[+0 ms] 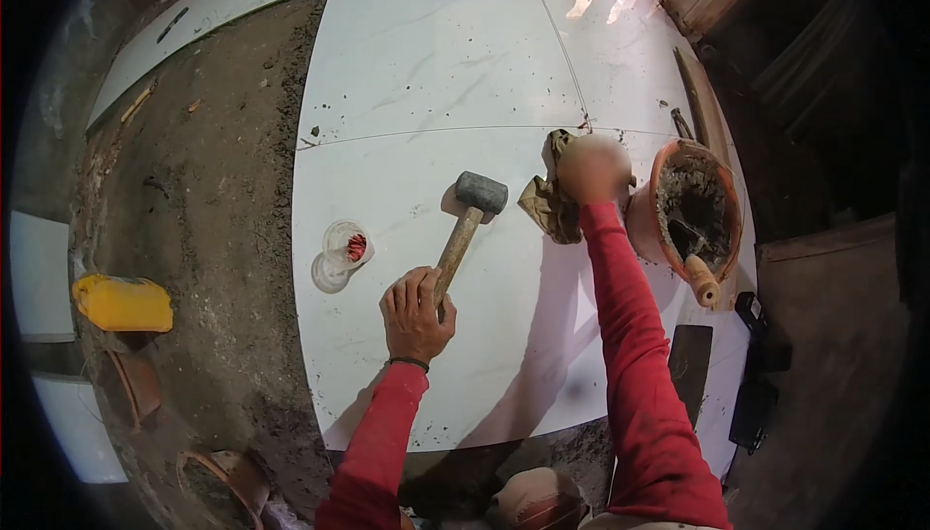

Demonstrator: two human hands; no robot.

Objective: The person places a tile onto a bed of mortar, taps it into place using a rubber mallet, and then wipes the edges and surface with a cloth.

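My left hand [417, 319] is wrapped round the wooden handle of a rubber mallet [465, 225], whose black head lies toward the middle of the white floor tile [465, 336]. Farther right, my right hand [594, 170] presses on a crumpled olive-brown rag [554, 208] near the tile joint. That hand is blurred and its fingers do not show clearly, but the cloth bunches beneath it. Left of the mallet stands a clear plastic cup [346, 245] with small red pieces inside.
An orange bucket [642, 225] smeared with mortar, a wooden-handled trowel [701, 278] in it, stands beside my right forearm. Bare mortar bed [213, 220] stretches along the left, with a yellow container [124, 303] on it. A wooden plank [704, 104] lies at the right edge.
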